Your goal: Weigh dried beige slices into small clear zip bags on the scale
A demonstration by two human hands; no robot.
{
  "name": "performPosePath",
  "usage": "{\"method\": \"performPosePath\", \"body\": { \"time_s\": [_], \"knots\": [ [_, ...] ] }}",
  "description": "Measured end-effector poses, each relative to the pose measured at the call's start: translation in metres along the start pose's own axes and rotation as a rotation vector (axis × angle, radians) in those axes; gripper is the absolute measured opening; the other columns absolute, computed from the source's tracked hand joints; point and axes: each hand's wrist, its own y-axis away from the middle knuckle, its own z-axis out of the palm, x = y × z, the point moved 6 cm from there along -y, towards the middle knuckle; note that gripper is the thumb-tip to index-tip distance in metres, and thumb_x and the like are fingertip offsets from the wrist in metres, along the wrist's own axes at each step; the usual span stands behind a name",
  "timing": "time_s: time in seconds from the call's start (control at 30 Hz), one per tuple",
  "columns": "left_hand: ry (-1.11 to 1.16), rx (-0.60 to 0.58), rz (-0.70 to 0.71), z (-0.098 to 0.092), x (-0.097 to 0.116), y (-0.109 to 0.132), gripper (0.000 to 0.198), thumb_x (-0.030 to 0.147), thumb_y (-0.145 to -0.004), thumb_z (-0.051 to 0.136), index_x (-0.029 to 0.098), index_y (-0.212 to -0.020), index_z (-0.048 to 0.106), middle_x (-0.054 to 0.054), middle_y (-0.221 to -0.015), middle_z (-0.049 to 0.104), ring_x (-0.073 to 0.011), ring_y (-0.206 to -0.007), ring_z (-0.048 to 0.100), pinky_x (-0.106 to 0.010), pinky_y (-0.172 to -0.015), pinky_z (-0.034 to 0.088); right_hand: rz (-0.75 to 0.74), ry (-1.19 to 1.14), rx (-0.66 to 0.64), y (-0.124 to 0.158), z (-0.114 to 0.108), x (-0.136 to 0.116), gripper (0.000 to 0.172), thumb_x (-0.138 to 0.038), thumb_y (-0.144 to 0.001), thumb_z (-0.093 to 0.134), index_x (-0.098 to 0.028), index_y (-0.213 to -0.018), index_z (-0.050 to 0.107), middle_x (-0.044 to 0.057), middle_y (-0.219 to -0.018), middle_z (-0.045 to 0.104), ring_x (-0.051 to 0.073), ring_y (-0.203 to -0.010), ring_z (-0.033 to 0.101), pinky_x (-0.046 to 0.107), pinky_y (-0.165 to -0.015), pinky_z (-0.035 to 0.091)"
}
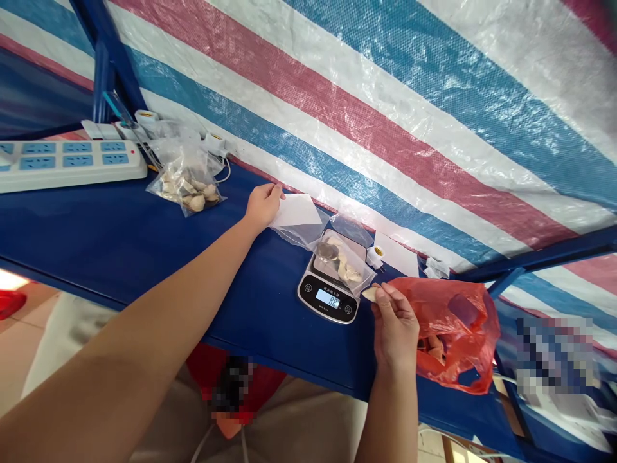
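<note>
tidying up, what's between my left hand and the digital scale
In the head view, a white sheet and some clear plastic lie between the left hand and the digital scale.

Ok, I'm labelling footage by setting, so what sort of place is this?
Probably a makeshift workspace, perhaps a stall or small workshop; I can't tell which. A striped sheet hangs behind a blue work surface bearing a digital scale, with a clear bag on it, and a power strip.
</note>
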Motion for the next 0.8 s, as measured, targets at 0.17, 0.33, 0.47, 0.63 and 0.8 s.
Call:
{"method": "performPosePath", "body": {
  "time_s": [0.17,0.33,0.47,0.63,0.8],
  "knots": [
    [-0.008,-0.002,-0.007,-0.001,0.003,0.001,0.035,0.041,-0.092,0.051,0.020,-0.067,0.064,0.001,-0.050,0.048,-0.0150,-0.052,0.044,-0.031,-0.057,0.033,-0.014,-0.060,-0.029,0.001,0.008,-0.002,0.037,-0.037,-0.062,0.098,-0.021,-0.084,0.074,-0.003,-0.084,0.072,0.011,-0.078,0.068,0.023,-0.074,0.059],
    [-0.008,-0.002,-0.008,-0.001,0.005,0.003,0.034,0.040,-0.092,0.050,0.020,-0.067,0.064,0.001,-0.050,0.048,-0.0152,-0.052,0.045,-0.031,-0.058,0.033,-0.013,0.020,-0.110,0.001,0.017,0.000,0.036,-0.037,-0.064,0.097,-0.020,-0.088,0.075,0.000,-0.089,0.076,0.016,-0.083,0.072,0.030,-0.083,0.061],
    [-0.025,-0.009,-0.016,-0.001,0.005,0.003,0.034,0.039,-0.092,0.049,0.020,-0.068,0.065,0.001,-0.050,0.047,-0.0152,-0.053,0.045,-0.032,-0.058,0.033,-0.169,0.231,-0.026,0.004,0.019,-0.008,0.031,-0.039,-0.067,0.091,-0.017,-0.083,0.076,0.004,-0.084,0.077,0.019,-0.079,0.071,0.033,-0.079,0.060],
    [-0.061,0.002,0.005,-0.002,0.007,0.002,0.036,0.039,-0.094,0.049,0.019,-0.068,0.066,0.000,-0.056,0.050,-0.0162,-0.061,0.049,-0.031,-0.063,0.035,-0.268,0.305,0.114,0.004,0.008,-0.012,0.033,-0.043,-0.069,0.089,-0.016,-0.083,0.075,0.004,-0.081,0.075,0.017,-0.073,0.067,0.032,-0.075,0.057],
    [-0.063,-0.005,-0.006,-0.001,0.004,0.002,0.036,0.039,-0.094,0.050,0.020,-0.068,0.066,0.000,-0.057,0.050,-0.0163,-0.062,0.049,-0.031,-0.063,0.035,-0.286,0.215,0.257,0.001,-0.013,-0.009,0.035,-0.044,-0.070,0.088,-0.018,-0.082,0.068,0.001,-0.077,0.070,0.016,-0.071,0.065,0.028,-0.069,0.054]
  ]
}}
